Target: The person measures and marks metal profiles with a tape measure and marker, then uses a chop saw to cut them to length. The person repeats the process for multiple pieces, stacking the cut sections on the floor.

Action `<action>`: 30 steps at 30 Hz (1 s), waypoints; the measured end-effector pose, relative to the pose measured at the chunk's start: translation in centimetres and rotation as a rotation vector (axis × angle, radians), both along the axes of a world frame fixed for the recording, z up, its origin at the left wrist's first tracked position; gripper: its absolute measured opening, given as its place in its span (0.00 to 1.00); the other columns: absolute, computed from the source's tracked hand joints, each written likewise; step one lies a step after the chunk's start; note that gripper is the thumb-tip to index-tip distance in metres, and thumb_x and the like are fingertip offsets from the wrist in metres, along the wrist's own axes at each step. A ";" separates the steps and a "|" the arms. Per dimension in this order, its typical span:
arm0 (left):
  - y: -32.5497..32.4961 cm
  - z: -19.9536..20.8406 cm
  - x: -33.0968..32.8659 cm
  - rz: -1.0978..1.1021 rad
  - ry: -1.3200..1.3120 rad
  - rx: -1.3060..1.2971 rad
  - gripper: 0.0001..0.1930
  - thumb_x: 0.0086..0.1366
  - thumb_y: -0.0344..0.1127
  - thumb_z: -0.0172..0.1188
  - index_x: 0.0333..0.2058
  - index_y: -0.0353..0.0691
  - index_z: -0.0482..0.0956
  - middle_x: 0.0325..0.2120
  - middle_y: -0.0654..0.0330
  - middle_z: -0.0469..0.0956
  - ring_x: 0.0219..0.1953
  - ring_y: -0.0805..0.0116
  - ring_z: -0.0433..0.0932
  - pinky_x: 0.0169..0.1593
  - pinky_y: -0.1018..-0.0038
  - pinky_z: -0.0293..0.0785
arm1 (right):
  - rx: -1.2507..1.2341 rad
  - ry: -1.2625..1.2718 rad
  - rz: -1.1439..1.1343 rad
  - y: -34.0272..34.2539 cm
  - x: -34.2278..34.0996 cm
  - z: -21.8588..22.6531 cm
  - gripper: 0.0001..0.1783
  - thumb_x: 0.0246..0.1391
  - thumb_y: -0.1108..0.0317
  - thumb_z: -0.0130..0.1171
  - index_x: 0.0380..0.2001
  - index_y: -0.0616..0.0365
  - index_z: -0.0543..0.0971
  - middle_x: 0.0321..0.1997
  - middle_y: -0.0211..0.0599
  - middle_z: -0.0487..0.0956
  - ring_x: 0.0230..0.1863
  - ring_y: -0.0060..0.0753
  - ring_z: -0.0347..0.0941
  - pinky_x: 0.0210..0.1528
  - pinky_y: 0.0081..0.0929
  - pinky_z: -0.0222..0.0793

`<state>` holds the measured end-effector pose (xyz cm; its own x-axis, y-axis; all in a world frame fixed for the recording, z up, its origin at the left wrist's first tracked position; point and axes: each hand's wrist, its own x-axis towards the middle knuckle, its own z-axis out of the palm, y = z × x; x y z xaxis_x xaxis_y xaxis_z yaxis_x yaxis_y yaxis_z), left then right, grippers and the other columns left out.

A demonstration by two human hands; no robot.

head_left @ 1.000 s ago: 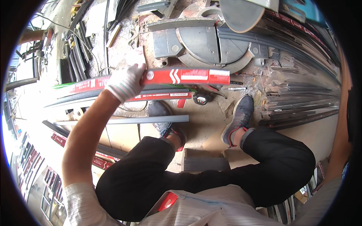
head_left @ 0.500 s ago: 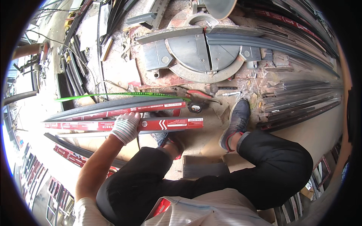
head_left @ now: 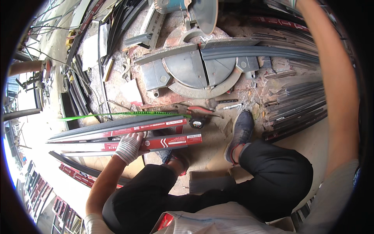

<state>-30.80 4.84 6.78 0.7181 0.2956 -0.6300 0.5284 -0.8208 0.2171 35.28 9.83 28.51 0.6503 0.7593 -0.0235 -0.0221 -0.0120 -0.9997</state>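
My left hand point(head_left: 130, 149), in a striped glove, is wrapped round a long profile with red film point(head_left: 179, 141), over my left foot. Just beyond lies a bundle of similar profiles point(head_left: 152, 125). A black tape measure point(head_left: 196, 123) sits at the bundle's right end, its green blade point(head_left: 128, 114) drawn out leftward. My right arm reaches far to the upper right; only part of my gloved right hand point(head_left: 289, 3) shows at the top edge, its fingers cut off. Ahead stands a mitre saw point(head_left: 186, 72) with a grey profile point(head_left: 249, 52) lying across its right side.
The round saw blade point(head_left: 205, 15) hangs raised above the saw's base. Red-handled pliers point(head_left: 200, 109) and a white marker point(head_left: 233, 106) lie before it. Stacked dark profiles point(head_left: 298, 105) fill the right side. More offcuts point(head_left: 78, 87) and a cable lie at the left.
My right arm has come into view, stretched toward the upper right. My left hand keeps its hold on the red-filmed profile. The whole view has shifted a little, showing more of the saw head.
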 end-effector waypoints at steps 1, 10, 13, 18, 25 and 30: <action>0.1 -0.2 0.6 -0.010 -0.010 -0.014 0.42 0.48 0.54 0.77 0.56 0.37 0.71 0.42 0.51 0.78 0.48 0.48 0.77 0.52 0.54 0.74 | -0.112 0.106 0.204 -1.8 5.9 -2.7 0.22 0.62 0.46 0.63 0.42 0.56 0.81 0.33 0.40 0.83 0.25 0.34 0.79 0.28 0.40 0.81; 0.4 0.1 -0.5 0.069 -0.165 -0.061 0.37 0.47 0.49 0.78 0.52 0.37 0.75 0.42 0.51 0.77 0.46 0.47 0.76 0.51 0.55 0.73 | -0.702 0.130 -0.334 -18.5 -2.7 -27.2 0.21 0.63 0.51 0.65 0.45 0.59 0.77 0.29 0.28 0.79 0.23 0.21 0.73 0.21 0.21 0.71; 0.0 0.7 -0.9 0.162 -0.243 -0.068 0.36 0.43 0.46 0.80 0.49 0.38 0.76 0.40 0.52 0.77 0.45 0.48 0.76 0.49 0.56 0.74 | -0.757 0.221 -0.347 -19.0 -2.4 -30.5 0.20 0.62 0.47 0.65 0.40 0.53 0.78 0.30 0.27 0.80 0.24 0.22 0.75 0.21 0.21 0.72; -0.2 1.6 -0.4 0.152 -0.362 0.028 0.33 0.38 0.42 0.82 0.44 0.40 0.78 0.39 0.54 0.76 0.42 0.49 0.76 0.47 0.56 0.74 | -0.741 0.410 -0.487 -18.2 -1.7 -32.1 0.16 0.63 0.50 0.65 0.35 0.51 0.79 0.31 0.27 0.83 0.24 0.20 0.75 0.19 0.18 0.69; 0.3 2.4 0.2 0.169 -0.464 0.106 0.28 0.41 0.39 0.79 0.41 0.45 0.75 0.32 0.57 0.76 0.37 0.51 0.77 0.42 0.57 0.74 | -0.534 0.651 -0.461 -19.3 0.4 -34.9 0.13 0.64 0.54 0.64 0.36 0.52 0.79 0.30 0.28 0.83 0.22 0.18 0.72 0.18 0.16 0.63; 1.3 3.3 0.8 0.241 -0.216 -0.067 0.24 0.44 0.42 0.79 0.39 0.42 0.80 0.30 0.56 0.80 0.36 0.49 0.80 0.40 0.57 0.77 | -0.464 0.738 -0.448 -20.0 0.8 -35.4 0.12 0.66 0.55 0.62 0.42 0.51 0.77 0.32 0.28 0.82 0.22 0.18 0.70 0.17 0.14 0.61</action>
<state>-29.99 6.09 10.13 0.7513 0.4367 -0.4948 0.6419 -0.6578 0.3941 36.10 -10.16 -6.89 0.5783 0.2583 -0.7739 -0.7382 -0.2382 -0.6312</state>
